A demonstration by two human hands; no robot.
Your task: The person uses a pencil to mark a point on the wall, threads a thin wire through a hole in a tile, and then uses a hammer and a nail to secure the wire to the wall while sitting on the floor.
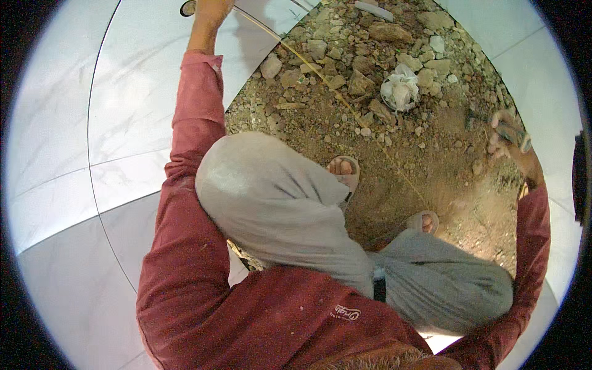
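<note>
My left hand (213,8) reaches to the top edge, over a white marbled tile panel. Its fingers are cut off there, so I cannot see what they hold. Beside it is a small dark round opening (188,8). A thin yellowish cord (320,75) runs from near this hand across the rubble toward my feet. On the right, my right hand (517,148) is closed around a short dark-handled tool (513,134). The tool's far end is blurred over the soil, and its kind is unclear.
Broken stones (390,32) and loose soil (431,151) cover the ground between white tile surfaces. A crumpled whitish plastic bag (401,89) lies among the stones. My sandalled feet (345,169) rest on the dirt. Another tile surface (524,55) stands at the right.
</note>
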